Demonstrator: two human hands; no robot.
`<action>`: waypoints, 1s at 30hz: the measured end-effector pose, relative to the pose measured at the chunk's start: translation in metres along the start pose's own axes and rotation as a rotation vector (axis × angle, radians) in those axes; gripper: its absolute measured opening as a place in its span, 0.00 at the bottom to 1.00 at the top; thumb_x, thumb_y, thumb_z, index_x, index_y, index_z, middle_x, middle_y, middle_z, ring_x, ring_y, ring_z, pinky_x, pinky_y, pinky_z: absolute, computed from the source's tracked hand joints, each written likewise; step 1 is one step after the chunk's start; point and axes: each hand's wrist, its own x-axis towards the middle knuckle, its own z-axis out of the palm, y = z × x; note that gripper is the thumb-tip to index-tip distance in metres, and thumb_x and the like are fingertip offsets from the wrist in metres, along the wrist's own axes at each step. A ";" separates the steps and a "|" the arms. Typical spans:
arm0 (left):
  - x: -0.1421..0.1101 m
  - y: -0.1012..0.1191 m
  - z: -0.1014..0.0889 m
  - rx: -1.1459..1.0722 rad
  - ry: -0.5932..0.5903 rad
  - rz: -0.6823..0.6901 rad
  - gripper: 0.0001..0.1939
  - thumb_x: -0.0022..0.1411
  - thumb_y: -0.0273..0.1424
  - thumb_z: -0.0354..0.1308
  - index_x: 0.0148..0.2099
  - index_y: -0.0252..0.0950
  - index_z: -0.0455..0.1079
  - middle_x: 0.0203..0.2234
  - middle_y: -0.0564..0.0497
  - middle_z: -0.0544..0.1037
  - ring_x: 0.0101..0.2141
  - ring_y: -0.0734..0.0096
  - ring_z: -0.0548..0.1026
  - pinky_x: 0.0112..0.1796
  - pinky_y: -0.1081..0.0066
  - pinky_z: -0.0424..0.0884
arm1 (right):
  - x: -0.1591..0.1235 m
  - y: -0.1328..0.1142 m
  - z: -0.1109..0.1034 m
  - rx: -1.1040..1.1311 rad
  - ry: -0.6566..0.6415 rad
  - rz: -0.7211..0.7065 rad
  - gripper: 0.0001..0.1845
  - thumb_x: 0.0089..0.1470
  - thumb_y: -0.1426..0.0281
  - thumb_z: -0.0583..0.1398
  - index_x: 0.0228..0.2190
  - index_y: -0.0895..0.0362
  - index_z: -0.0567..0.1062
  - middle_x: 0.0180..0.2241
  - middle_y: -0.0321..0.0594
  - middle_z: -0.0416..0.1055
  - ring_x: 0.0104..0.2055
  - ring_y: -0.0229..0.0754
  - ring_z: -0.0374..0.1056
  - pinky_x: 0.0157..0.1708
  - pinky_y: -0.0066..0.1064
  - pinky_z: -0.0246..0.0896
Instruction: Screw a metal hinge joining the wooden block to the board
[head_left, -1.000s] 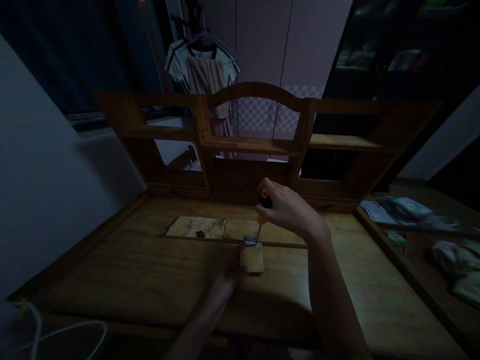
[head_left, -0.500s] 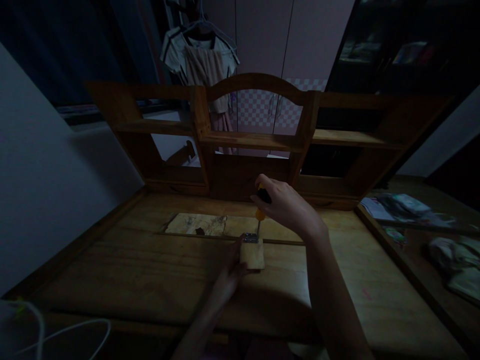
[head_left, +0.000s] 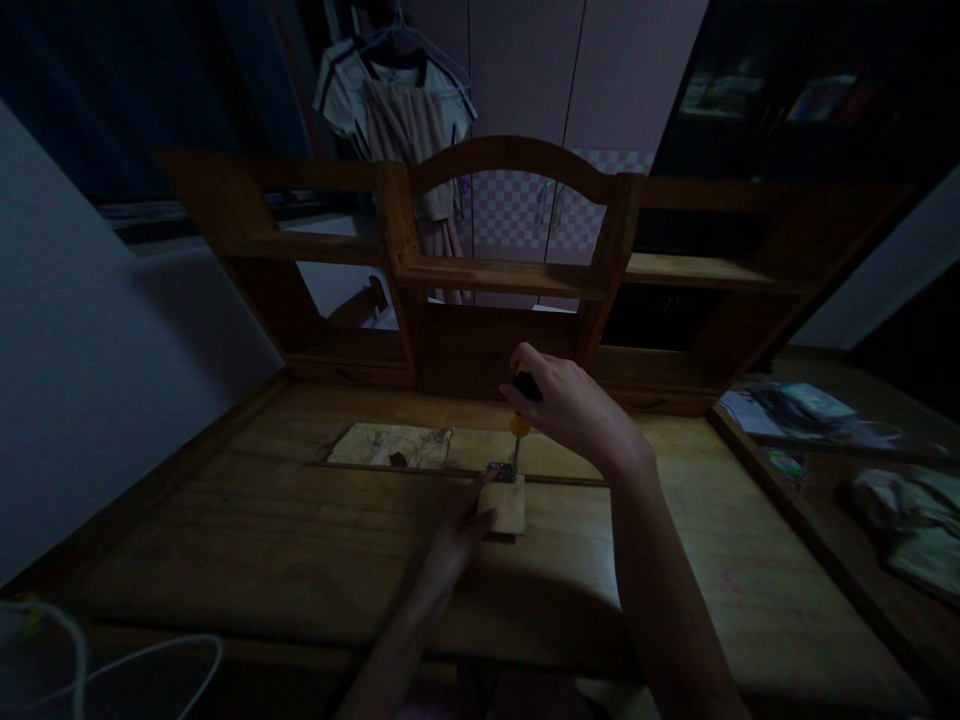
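My right hand (head_left: 559, 395) is wrapped round the yellow and black handle of a screwdriver (head_left: 519, 424). Its shaft points down, with the tip at a small shiny metal fitting, which looks like a hinge (head_left: 501, 470), on the far edge of a pale wooden block (head_left: 504, 507). From the left, my left hand (head_left: 466, 525) grips that block, a finger reaching up to the metal piece and the thumb on the block's face. Whether a screw sits under the tip is too small and dark to tell.
The wooden desk (head_left: 360, 540) carries a pale, stained strip (head_left: 390, 446) behind the block. A wooden shelf unit (head_left: 502, 272) stands at the back. A white cable (head_left: 172, 642) loops at the lower left. Papers and plastic bags (head_left: 810, 410) lie on the right.
My left finger has moved up onto the metal fitting, and the block has shifted slightly left. My right hand keeps its grip on the screwdriver, almost in the same place.
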 end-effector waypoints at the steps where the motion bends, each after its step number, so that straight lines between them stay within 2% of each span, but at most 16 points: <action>1: 0.001 -0.002 0.000 -0.002 0.004 -0.001 0.28 0.56 0.41 0.67 0.59 0.43 0.73 0.63 0.45 0.68 0.66 0.48 0.59 0.65 0.52 0.53 | 0.000 0.000 0.000 -0.002 0.000 0.000 0.09 0.63 0.68 0.55 0.45 0.55 0.67 0.38 0.44 0.75 0.40 0.44 0.72 0.38 0.33 0.59; 5: 0.004 -0.008 -0.001 -0.069 -0.007 -0.038 0.27 0.56 0.40 0.67 0.58 0.43 0.74 0.62 0.45 0.70 0.65 0.47 0.61 0.64 0.51 0.56 | 0.000 0.000 -0.001 -0.005 -0.002 0.005 0.09 0.63 0.68 0.55 0.45 0.55 0.67 0.39 0.44 0.75 0.40 0.44 0.71 0.37 0.32 0.59; 9: 0.004 -0.009 0.000 -0.154 -0.014 -0.036 0.29 0.53 0.38 0.69 0.58 0.42 0.74 0.62 0.44 0.69 0.66 0.47 0.58 0.65 0.51 0.54 | 0.000 0.001 -0.001 -0.004 -0.011 0.015 0.09 0.63 0.67 0.55 0.45 0.55 0.67 0.39 0.44 0.75 0.40 0.44 0.71 0.37 0.32 0.58; 12: 0.003 -0.008 0.000 -0.218 -0.027 -0.055 0.29 0.54 0.36 0.69 0.59 0.41 0.72 0.63 0.43 0.68 0.66 0.46 0.58 0.63 0.51 0.57 | 0.000 0.002 -0.001 0.008 -0.017 0.018 0.10 0.62 0.67 0.55 0.45 0.54 0.66 0.39 0.44 0.74 0.40 0.44 0.71 0.38 0.33 0.59; 17: 0.002 -0.005 0.000 -0.209 -0.016 -0.023 0.28 0.53 0.35 0.69 0.57 0.40 0.74 0.61 0.43 0.70 0.64 0.45 0.62 0.62 0.53 0.58 | -0.003 0.002 -0.004 0.037 -0.039 0.000 0.14 0.58 0.65 0.57 0.46 0.54 0.65 0.42 0.43 0.73 0.42 0.46 0.70 0.42 0.36 0.59; 21: 0.001 -0.002 0.003 -0.178 0.005 -0.011 0.28 0.52 0.37 0.70 0.56 0.40 0.74 0.59 0.43 0.72 0.62 0.44 0.64 0.61 0.54 0.61 | -0.003 0.001 -0.004 0.035 -0.043 -0.027 0.13 0.57 0.68 0.56 0.45 0.54 0.66 0.42 0.43 0.72 0.43 0.45 0.70 0.43 0.35 0.59; 24: -0.001 -0.002 0.007 -0.153 0.056 0.019 0.32 0.52 0.39 0.70 0.59 0.42 0.71 0.60 0.44 0.71 0.62 0.46 0.65 0.60 0.56 0.63 | -0.002 -0.001 -0.002 -0.014 -0.026 0.019 0.09 0.61 0.64 0.54 0.42 0.54 0.66 0.39 0.43 0.73 0.40 0.45 0.70 0.40 0.34 0.59; 27: -0.003 -0.001 0.010 -0.142 0.068 0.038 0.36 0.52 0.42 0.69 0.62 0.42 0.68 0.61 0.43 0.69 0.62 0.46 0.65 0.58 0.58 0.66 | -0.001 -0.003 -0.001 -0.062 -0.012 0.050 0.13 0.62 0.59 0.55 0.43 0.54 0.65 0.39 0.44 0.73 0.41 0.48 0.71 0.40 0.36 0.59; 30: -0.004 0.002 0.011 -0.141 0.058 0.003 0.39 0.52 0.44 0.69 0.65 0.41 0.65 0.59 0.42 0.72 0.58 0.46 0.70 0.55 0.57 0.69 | -0.001 -0.005 -0.002 -0.040 -0.015 0.018 0.14 0.60 0.61 0.56 0.44 0.55 0.65 0.43 0.45 0.72 0.45 0.49 0.71 0.43 0.37 0.59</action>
